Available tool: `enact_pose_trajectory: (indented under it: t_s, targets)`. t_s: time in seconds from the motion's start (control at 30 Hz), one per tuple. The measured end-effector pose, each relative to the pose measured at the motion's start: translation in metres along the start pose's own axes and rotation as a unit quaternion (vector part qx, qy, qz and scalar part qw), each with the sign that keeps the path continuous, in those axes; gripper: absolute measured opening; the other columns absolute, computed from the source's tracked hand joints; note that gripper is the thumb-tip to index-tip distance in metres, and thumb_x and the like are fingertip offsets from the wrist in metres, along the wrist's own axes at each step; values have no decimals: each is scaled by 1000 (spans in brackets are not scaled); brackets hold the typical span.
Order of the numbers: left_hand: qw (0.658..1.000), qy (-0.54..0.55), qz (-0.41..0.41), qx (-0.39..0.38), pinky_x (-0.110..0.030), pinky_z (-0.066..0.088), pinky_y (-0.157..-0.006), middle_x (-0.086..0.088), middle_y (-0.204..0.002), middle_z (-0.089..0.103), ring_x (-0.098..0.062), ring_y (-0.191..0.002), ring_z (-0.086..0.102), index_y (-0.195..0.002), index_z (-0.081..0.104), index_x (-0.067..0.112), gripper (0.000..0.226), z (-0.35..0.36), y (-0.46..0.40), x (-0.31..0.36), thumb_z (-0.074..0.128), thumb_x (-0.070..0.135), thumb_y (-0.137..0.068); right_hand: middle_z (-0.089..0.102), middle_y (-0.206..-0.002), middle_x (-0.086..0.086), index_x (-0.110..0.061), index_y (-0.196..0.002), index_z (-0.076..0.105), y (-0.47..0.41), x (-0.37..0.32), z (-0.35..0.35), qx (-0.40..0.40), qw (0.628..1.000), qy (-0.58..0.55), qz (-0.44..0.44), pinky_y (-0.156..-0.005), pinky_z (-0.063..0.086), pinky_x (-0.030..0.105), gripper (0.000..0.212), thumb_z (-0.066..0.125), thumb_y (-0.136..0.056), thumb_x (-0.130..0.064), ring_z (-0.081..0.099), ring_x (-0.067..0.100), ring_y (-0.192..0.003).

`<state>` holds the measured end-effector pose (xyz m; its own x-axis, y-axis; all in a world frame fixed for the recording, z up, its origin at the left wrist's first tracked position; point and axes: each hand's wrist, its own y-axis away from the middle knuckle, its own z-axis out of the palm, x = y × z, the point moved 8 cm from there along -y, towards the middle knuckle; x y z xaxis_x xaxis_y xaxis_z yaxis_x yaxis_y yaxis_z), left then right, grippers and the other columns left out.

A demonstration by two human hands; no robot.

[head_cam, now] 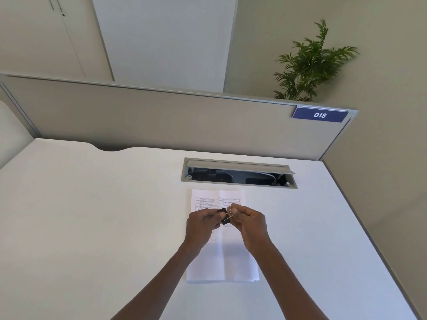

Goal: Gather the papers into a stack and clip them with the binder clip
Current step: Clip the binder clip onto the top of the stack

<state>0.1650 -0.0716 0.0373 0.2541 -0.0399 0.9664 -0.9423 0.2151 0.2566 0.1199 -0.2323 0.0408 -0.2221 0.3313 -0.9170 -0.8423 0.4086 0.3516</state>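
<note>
Binder clip (224, 216) pinched between both hands' grips, above papers (221, 257)

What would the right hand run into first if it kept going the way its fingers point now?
The right hand points left toward the binder clip, which its fingers already pinch by the wire handles. Just beyond it is the left hand, gripping the clip's black body. Depth is hard to judge from one view.

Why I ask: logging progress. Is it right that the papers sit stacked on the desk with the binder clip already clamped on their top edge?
Not quite. The head view shows the binder clip held between both hands, left hand and right hand, above the stacked papers, not clamped on.
</note>
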Motion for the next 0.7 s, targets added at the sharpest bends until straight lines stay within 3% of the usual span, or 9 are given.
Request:
enact_pose_trajectory:
  t_s: [0.07,0.13,0.23,0.3,0.37,0.47,0.53,0.63,0.7]
  targets:
    - [998,-56,2,40,-26,54,-72,2,-75,76,-16,-75,70,-81,79,18,12,-11,-10,-6,76,29,-84,74,-100,22,6,-101,73,-15,16,0,14,999,-15,34,-93,56,45,15,68,-87,2,70,36,-99]
    - [987,-120,7,105,-25,46,-67,-8,-75,71,-13,-67,59,-82,73,7,25,-27,-23,-13,76,32,-84,73,-102,23,7,-100,72,-27,32,1,23,997,-23,66,-95,55,47,14,68,-87,3,69,37,-103]
    - [973,-145,-40,176,-18,42,-76,-11,-107,73,-17,-94,68,-113,68,2,40,-48,-40,-25,78,26,-82,71,-105,27,12,-98,70,-42,56,1,26,993,-28,111,-95,55,50,13,65,-88,7,68,41,-104]
    - [966,-159,-74,190,-29,45,-94,-14,-123,68,-27,-112,65,-127,59,0,55,-54,-54,-36,79,25,-82,69,-105,32,16,-95,69,-51,70,-1,23,990,-25,134,-93,55,51,12,61,-87,12,67,45,-102]
    - [958,-186,-106,192,-39,45,-100,-18,-123,67,-33,-117,61,-129,56,-3,61,-57,-68,-48,78,28,-81,69,-105,33,18,-93,68,-57,81,-5,31,988,-19,151,-91,57,50,13,58,-86,15,69,45,-95]
    - [947,-214,-140,193,-38,48,-81,-19,-92,72,-35,-96,61,-101,60,-2,38,-58,-78,-56,74,27,-81,66,-105,37,21,-92,65,-63,91,-8,30,986,-11,165,-86,58,48,14,54,-86,17,67,39,-82]
    - [943,-224,-157,192,-32,39,-66,-10,-70,64,-28,-79,53,-78,49,7,28,-57,-82,-57,71,23,-81,66,-105,37,22,-91,65,-67,93,-9,26,986,1,167,-81,59,44,15,52,-85,18,67,37,-80]
    - [932,-257,-175,187,-30,37,-60,-17,-80,66,-32,-84,62,-82,55,3,29,-54,-87,-53,73,26,-80,69,-103,34,21,-93,66,-70,92,-8,22,986,16,166,-70,59,35,15,52,-86,18,68,36,-79]
    - [930,-269,-186,171,-29,38,-58,-14,-74,62,-32,-85,64,-79,53,3,33,-50,-90,-52,74,29,-80,70,-102,32,19,-92,68,-70,94,-8,21,986,16,167,-76,60,38,14,55,-87,16,70,37,-83]
